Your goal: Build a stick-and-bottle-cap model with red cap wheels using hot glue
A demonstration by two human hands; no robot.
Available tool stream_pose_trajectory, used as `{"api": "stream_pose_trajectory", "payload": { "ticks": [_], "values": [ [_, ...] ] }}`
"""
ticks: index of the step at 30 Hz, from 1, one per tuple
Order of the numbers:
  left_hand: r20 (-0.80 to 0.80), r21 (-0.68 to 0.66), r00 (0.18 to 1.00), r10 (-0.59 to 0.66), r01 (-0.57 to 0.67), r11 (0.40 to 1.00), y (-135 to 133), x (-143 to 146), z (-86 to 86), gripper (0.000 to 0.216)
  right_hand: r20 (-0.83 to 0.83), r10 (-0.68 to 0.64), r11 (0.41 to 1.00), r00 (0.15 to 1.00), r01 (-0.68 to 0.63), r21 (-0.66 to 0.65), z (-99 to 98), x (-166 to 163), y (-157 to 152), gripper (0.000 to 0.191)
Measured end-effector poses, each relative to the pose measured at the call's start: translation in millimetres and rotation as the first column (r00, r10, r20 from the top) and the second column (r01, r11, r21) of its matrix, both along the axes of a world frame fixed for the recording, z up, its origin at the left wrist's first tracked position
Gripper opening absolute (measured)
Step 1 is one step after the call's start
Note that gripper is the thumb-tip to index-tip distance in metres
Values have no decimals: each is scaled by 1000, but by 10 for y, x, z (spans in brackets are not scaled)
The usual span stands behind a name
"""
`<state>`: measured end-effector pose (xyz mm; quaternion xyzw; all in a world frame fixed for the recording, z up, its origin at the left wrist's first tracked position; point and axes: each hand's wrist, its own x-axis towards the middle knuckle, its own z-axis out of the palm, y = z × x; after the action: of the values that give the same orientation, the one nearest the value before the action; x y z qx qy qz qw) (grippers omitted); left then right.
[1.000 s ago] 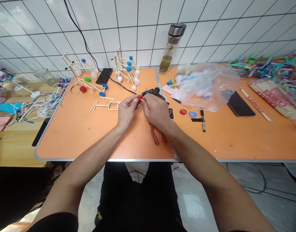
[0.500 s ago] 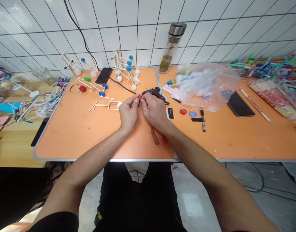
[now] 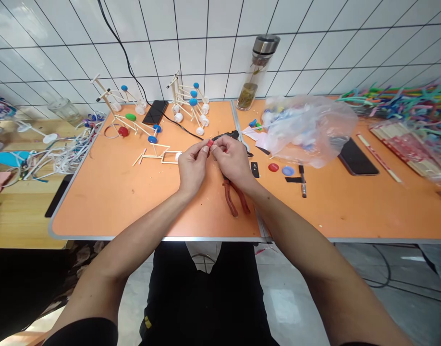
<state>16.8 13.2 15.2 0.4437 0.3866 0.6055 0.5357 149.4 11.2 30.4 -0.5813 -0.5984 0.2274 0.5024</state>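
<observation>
Between the fingertips of both hands is a small red piece (image 3: 210, 143), mostly covered, its exact kind unclear. My left hand (image 3: 192, 168) pinches it from the left, and my right hand (image 3: 232, 161) pinches it from the right. Just behind the right hand lies a black tool with a cord, perhaps a glue gun (image 3: 235, 135), partly hidden. Pliers with red-brown handles (image 3: 228, 198) lie below the right hand, their jaws covered by it. To the left of my left hand, a small wooden stick frame (image 3: 163, 157) with a white wheel rests on the orange table (image 3: 134, 211).
Stick models with wheels (image 3: 193, 102) stand at the back, near a phone (image 3: 155, 112). A tall glass bottle (image 3: 254, 72) is by the wall. Rightward are a red disc (image 3: 273, 167), a blue disc (image 3: 287, 170), a plastic bag (image 3: 314, 129) and another phone (image 3: 358, 156).
My right hand has turned and shifted slightly, exposing more of the pliers' handles and the red piece. Both hands still pinch the piece in about the same place.
</observation>
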Motion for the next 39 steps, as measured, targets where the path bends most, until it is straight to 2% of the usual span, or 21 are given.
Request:
{"api": "stream_pose_trajectory", "payload": {
  "ticks": [3, 6, 8, 14, 21, 26, 36, 39],
  "values": [
    [43, -54, 998, -55, 57, 997, 24, -25, 26, 10, -136, 121, 988, 983, -133, -83, -1, 100, 19, 18],
    [130, -144, 985, -115, 134, 981, 70, -82, 47, 15, -338, 255, 944, 906, -309, -117, 16, 224, 35, 30],
    [176, -203, 973, -149, 183, 962, 110, -124, 64, 13, -407, 291, 926, 866, -362, -108, 35, 282, 36, 40],
    [226, -303, 923, -310, 370, 878, 173, -207, 189, 11, -434, 378, 879, 818, -464, -109, 78, 350, 23, 52],
    [343, -361, 823, -453, 560, 745, 173, -278, 269, 17, -538, 394, 827, 745, -543, -146, 64, 391, 43, 58],
    [399, -385, 800, -448, 589, 710, 199, -299, 229, 16, -590, 396, 807, 704, -573, -141, 89, 358, 31, 58],
    [447, -427, 822, -353, 543, 723, 180, -286, 316, 14, -521, 402, 846, 753, -523, -102, 82, 360, 15, 52],
    [451, -443, 821, -351, 547, 710, 178, -288, 343, 18, -530, 406, 849, 744, -522, -82, 71, 366, 22, 53]
  ]
}}
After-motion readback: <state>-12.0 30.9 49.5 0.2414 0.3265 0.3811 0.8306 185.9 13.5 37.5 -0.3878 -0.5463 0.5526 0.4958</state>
